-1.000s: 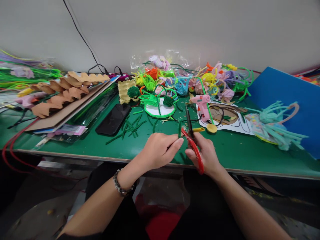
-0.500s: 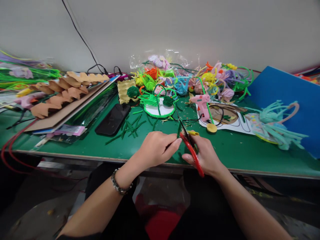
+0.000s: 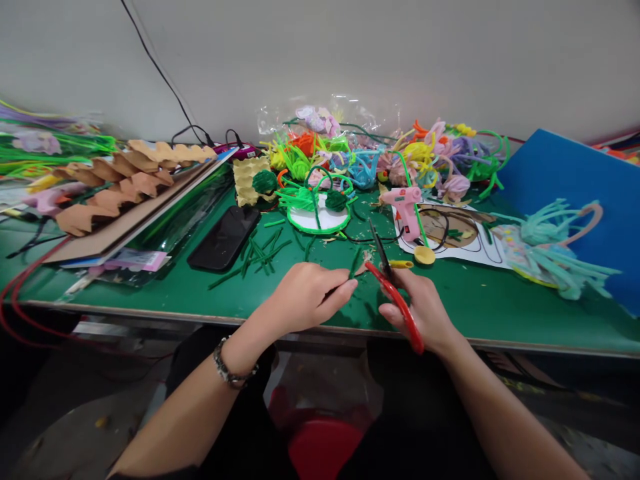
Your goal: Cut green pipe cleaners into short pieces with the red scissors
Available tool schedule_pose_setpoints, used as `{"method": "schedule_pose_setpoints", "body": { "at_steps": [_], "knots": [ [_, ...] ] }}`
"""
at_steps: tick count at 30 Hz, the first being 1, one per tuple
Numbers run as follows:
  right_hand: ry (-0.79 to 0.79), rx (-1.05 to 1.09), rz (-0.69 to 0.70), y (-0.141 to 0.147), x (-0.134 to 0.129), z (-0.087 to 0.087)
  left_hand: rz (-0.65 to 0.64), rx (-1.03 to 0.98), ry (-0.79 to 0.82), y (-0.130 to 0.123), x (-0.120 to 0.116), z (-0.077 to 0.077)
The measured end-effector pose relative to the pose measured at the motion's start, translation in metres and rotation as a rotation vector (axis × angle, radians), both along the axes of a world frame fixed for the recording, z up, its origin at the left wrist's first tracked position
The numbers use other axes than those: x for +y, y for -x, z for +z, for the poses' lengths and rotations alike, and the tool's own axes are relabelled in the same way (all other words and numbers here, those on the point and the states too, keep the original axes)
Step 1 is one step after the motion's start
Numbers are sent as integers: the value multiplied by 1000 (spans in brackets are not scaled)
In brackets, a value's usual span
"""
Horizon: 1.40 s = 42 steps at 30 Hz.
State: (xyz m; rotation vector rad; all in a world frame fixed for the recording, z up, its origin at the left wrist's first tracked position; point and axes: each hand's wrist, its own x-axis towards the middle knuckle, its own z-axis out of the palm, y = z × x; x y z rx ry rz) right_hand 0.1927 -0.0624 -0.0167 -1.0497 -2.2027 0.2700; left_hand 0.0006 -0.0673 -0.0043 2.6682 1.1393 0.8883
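Note:
Between the thumb and fingers of my left hand is a short dark green pipe cleaner, its tip pointing up. My right hand grips red-handled scissors, whose dark blades point up and away, apart from the pipe cleaner. Several cut green pipe cleaner pieces lie scattered left of my hands. Beyond them sits a round white piece edged in bright green, topped with green pipe cleaner shapes. A yellow object lies just behind my right hand's fingers.
A black phone lies at the left, beside stacked cardboard. A pink glue gun rests on white paper at the right. Colourful pipe cleaner bundles line the back. A blue board leans at the far right.
My right hand has drawn the scissors to the right, away from the pipe cleaner. My left hand has shifted slightly left, still holding the pipe cleaner.

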Motion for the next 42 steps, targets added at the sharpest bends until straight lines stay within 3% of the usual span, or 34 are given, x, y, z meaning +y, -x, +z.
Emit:
{"method": "schedule_pose_setpoints", "body": {
  "at_steps": [8,24,33,42],
  "knots": [
    [-112,-191,-52,-6,1,0,-9,39,40,1,-1,1],
    [-276,-141,-32,-10,-2,-2,3,157,3,1,4,-3],
    [-339,-174,-56,-13,-1,-3,12,178,67,1,4,-1],
    [-166,-142,-53,-13,-6,0,-10,144,135,3,3,1]
  ]
}}
